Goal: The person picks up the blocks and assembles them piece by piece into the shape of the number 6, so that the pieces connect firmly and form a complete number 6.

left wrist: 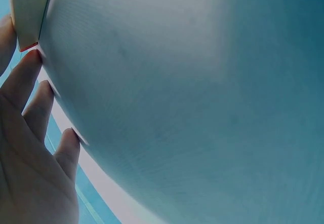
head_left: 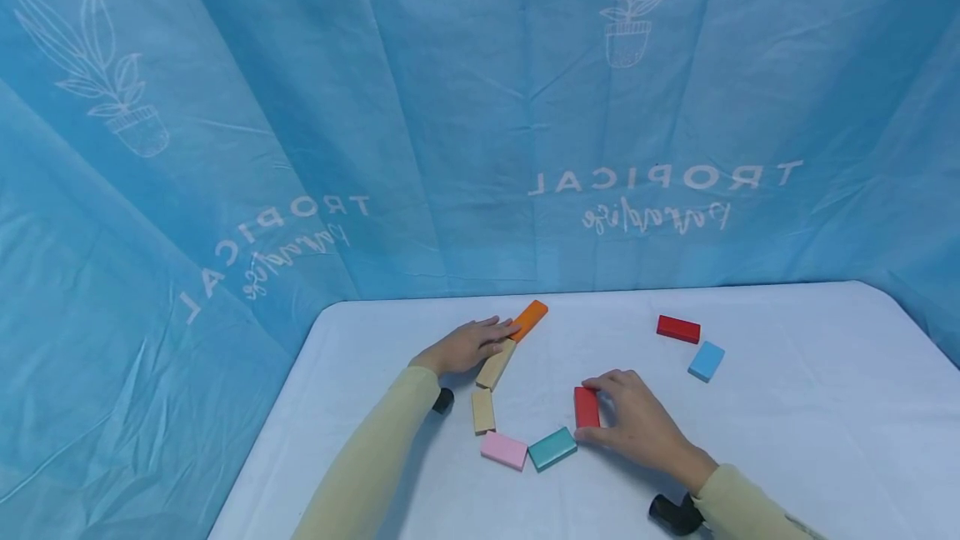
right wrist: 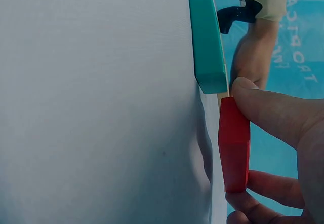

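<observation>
My right hand pinches a red block by its two ends, thumb at the near end and fingers at the far end. In the right wrist view this red block shows beside the teal block. Fingers straight, my left hand touches the upper part of a plain wooden block, right where it meets an orange block. The left wrist view shows a wooden block at the fingertips. A shorter wooden block, a pink block and a teal block continue the curved row.
A dark red block and a light blue block lie apart at the right back of the white table. Blue printed curtains hang behind and to the left of the table.
</observation>
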`<act>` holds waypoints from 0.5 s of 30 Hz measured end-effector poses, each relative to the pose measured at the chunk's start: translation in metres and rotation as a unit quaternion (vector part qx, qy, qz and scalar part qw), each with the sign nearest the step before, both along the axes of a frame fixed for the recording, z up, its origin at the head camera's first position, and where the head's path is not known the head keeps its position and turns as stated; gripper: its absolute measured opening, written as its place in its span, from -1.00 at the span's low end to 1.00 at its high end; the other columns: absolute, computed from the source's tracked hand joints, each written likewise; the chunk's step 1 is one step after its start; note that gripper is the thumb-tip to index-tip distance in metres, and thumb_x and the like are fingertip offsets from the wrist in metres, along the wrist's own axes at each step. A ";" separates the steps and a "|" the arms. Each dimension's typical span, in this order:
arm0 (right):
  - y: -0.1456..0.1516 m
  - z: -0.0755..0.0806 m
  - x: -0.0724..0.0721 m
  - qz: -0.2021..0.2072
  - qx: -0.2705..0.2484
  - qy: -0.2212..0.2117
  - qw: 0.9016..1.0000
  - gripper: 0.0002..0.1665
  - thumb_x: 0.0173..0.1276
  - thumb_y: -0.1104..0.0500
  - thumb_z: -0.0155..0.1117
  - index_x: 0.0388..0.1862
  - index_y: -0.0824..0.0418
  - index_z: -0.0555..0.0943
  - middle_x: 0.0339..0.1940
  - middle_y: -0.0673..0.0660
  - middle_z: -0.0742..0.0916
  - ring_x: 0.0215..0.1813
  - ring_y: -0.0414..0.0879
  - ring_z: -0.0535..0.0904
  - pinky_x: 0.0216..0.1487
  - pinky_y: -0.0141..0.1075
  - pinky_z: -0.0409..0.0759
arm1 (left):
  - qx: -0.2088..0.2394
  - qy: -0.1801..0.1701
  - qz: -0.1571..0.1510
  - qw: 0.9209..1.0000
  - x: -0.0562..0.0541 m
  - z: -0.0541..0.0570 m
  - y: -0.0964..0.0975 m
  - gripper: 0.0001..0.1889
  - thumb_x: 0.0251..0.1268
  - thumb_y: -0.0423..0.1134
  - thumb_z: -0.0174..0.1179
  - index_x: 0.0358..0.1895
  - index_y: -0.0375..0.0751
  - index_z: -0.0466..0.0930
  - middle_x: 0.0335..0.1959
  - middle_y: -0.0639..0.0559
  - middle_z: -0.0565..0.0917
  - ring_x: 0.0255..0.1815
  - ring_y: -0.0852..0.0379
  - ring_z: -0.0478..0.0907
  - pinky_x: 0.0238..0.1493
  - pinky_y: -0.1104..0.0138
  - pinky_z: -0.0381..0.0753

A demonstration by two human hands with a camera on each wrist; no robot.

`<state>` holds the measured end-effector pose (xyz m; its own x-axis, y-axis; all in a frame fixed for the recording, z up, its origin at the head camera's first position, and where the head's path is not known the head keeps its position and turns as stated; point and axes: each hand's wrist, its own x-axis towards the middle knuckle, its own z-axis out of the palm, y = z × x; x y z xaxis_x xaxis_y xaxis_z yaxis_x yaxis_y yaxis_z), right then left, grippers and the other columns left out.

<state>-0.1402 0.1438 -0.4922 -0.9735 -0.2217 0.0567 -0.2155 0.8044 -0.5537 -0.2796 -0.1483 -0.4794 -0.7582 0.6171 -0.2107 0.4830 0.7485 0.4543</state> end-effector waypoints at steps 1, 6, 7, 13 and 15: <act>-0.001 0.000 0.000 0.002 0.001 0.000 1.000 -0.11 -0.11 -0.20 0.70 0.21 0.13 0.64 0.08 0.12 0.67 0.13 0.01 0.54 0.05 -0.06 0.69 | 0.000 -0.001 0.001 1.000 0.000 0.000 0.000 -0.47 0.63 -0.04 -0.06 0.58 0.15 0.21 0.57 0.11 0.23 0.61 -0.02 0.06 0.55 -0.04 0.06; -0.003 -0.001 -0.003 0.004 0.007 -0.004 1.000 -0.11 -0.10 -0.25 0.68 0.20 0.12 0.65 0.07 0.10 0.67 0.13 0.00 0.53 0.06 -0.06 0.68 | -0.001 -0.005 0.006 1.000 0.000 0.000 -0.001 -0.47 0.63 -0.03 -0.05 0.58 0.16 0.21 0.57 0.11 0.23 0.61 -0.03 0.07 0.54 -0.06 0.08; -0.003 -0.001 -0.003 0.005 0.007 -0.004 1.000 -0.11 -0.11 -0.25 0.68 0.20 0.12 0.65 0.06 0.10 0.67 0.13 0.00 0.53 0.05 -0.06 0.68 | -0.002 -0.005 0.006 1.000 -0.001 0.000 -0.001 -0.47 0.63 -0.02 -0.05 0.58 0.16 0.21 0.57 0.12 0.23 0.61 -0.02 0.07 0.54 -0.06 0.08; -0.006 -0.001 -0.006 0.009 0.007 -0.009 1.000 -0.11 -0.12 -0.23 0.69 0.19 0.13 0.66 0.05 0.10 0.68 0.13 0.01 0.54 0.04 -0.05 0.69 | -0.005 -0.002 0.001 1.000 -0.001 -0.001 0.000 -0.47 0.63 -0.04 -0.06 0.58 0.15 0.20 0.57 0.12 0.23 0.61 0.01 0.06 0.57 -0.02 0.01; -0.007 -0.001 -0.006 0.009 0.009 -0.011 1.000 -0.11 -0.13 -0.23 0.70 0.19 0.12 0.66 0.05 0.10 0.68 0.14 0.02 0.54 0.05 -0.05 0.69 | -0.003 -0.003 0.000 1.000 -0.001 -0.001 0.000 -0.47 0.63 -0.04 -0.06 0.58 0.14 0.20 0.57 0.12 0.23 0.61 0.00 0.06 0.57 -0.02 0.01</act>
<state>-0.1462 0.1370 -0.4936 -0.9704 -0.2395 0.0304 -0.2169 0.8100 -0.5449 -0.2802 -0.1485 -0.4801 -0.7572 0.6153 -0.2192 0.4795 0.7515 0.4531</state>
